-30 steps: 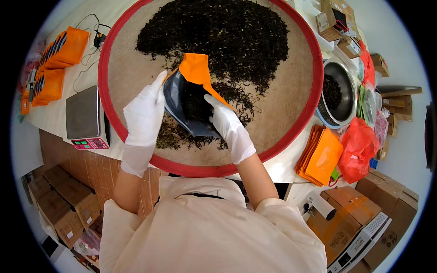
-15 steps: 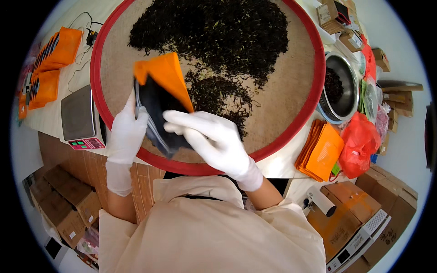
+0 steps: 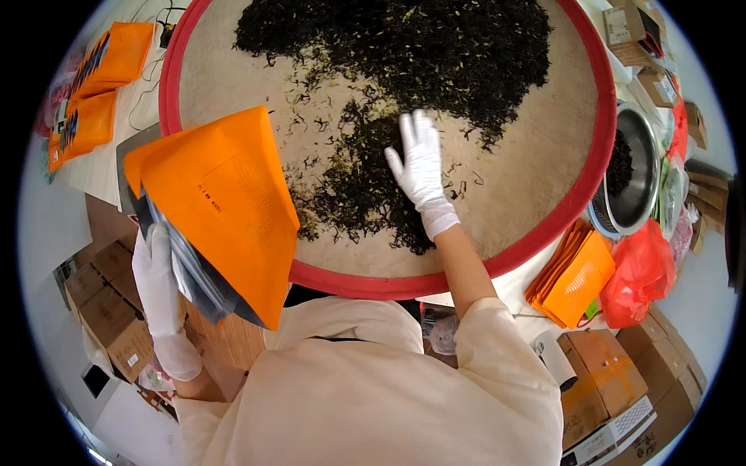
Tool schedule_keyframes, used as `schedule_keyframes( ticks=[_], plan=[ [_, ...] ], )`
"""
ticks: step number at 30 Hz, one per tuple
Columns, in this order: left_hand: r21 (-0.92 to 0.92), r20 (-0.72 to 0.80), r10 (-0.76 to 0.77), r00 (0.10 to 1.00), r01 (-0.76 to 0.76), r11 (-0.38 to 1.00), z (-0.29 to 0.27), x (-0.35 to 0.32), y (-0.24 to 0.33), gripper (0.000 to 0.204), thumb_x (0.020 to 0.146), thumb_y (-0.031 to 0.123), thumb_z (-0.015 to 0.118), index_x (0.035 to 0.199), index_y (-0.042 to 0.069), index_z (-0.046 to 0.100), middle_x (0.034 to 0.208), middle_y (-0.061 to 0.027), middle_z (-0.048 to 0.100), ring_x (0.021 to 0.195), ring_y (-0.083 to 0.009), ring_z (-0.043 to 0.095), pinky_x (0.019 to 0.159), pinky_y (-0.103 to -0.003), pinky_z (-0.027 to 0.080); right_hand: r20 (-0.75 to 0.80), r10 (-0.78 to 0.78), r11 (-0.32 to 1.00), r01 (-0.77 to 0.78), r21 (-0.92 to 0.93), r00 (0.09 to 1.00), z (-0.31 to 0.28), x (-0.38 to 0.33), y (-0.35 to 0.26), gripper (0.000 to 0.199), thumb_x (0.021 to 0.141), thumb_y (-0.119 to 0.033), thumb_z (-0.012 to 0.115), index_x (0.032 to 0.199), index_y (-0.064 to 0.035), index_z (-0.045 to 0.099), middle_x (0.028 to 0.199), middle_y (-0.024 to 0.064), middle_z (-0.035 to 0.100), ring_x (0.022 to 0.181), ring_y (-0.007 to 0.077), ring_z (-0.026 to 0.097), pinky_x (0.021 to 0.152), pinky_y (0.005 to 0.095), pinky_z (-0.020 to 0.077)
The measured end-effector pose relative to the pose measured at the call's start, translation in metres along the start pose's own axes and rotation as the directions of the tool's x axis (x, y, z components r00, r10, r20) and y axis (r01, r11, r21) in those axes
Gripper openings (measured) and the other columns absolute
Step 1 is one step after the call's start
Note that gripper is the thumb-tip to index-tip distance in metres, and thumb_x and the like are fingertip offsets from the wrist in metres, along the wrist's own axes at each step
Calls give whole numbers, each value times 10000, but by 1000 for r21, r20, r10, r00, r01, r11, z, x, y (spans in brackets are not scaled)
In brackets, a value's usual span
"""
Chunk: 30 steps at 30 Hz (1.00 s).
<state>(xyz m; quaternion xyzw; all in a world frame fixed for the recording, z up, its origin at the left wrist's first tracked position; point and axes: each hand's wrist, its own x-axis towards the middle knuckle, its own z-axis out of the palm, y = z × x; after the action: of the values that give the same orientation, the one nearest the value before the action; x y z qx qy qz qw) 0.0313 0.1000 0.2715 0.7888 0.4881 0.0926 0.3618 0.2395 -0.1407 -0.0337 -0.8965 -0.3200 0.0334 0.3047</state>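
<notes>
**Left hand (image 3: 158, 272) closed on orange pouch (image 3: 233, 202); right hand (image 3: 421, 167) spread over dark leaves (image 3: 361, 186)**

Left grip: pinching one pouch at its dark grey side. Right grip: holding nothing; fingers extended, thumb apart, palm down at a patch of leaves.

Pouch: one held, tilted, left of the leaf patch and overlapping the rim of the round tray (image 3: 602, 147). Orange face smooth and glossy, with small dark print; grey layers folded below. Contents cannot be seen.

Leaves: one large heap, one smaller patch, thin, twisted, nearly black, flecked green.

Beyond, on the bench (image 3: 101, 177): two groups of orange packets (image 3: 128, 56) at left; at right, one metal bowl (image 3: 643, 200) holding leaves, one pouch stack (image 3: 579, 273), one red bag (image 3: 641, 272).
</notes>
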Motion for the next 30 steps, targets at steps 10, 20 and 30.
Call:
schedule_keyframes(
  ticks=[10, 20, 30],
  plan=[
    [-438, -211, -190, 959, 81, 895, -29, -1, -49, 395, 998, 221, 538, 1321, -5, 510, 1242, -67, 593, 1120, -134, 560, 939, -271, 440, 172, -353, 934, 358, 6, 919, 26, 115, -21, 485, 974, -316, 473, 1398, -83, 448, 1483, 147, 400, 1371, 332, 365, 1153, 434, 271],
    [-460, -122, -235, 964, 155, 874, -12, 3, -42, 256, 984, 249, 567, 1100, 20, 565, 1082, -25, 613, 1021, -104, 552, 915, -254, 404, 504, -649, 757, 416, 504, 570, 14, -10, -55, 499, 979, -352, 455, 1389, -67, 472, 1465, 160, 426, 1386, 333, 353, 1171, 441, 238],
    [-383, -68, -147, 987, 110, 917, -2, 6, -47, 242, 980, 248, 541, 1093, 35, 552, 994, -14, 554, 1039, -100, 487, 1036, -258, 296, -57, 188, 944, -197, -264, 980, -59, -81, 47, 502, 900, -183, 573, 1363, -19, 473, 1455, 253, 390, 1333, 428, 367, 1137, 492, 246]
  ],
)
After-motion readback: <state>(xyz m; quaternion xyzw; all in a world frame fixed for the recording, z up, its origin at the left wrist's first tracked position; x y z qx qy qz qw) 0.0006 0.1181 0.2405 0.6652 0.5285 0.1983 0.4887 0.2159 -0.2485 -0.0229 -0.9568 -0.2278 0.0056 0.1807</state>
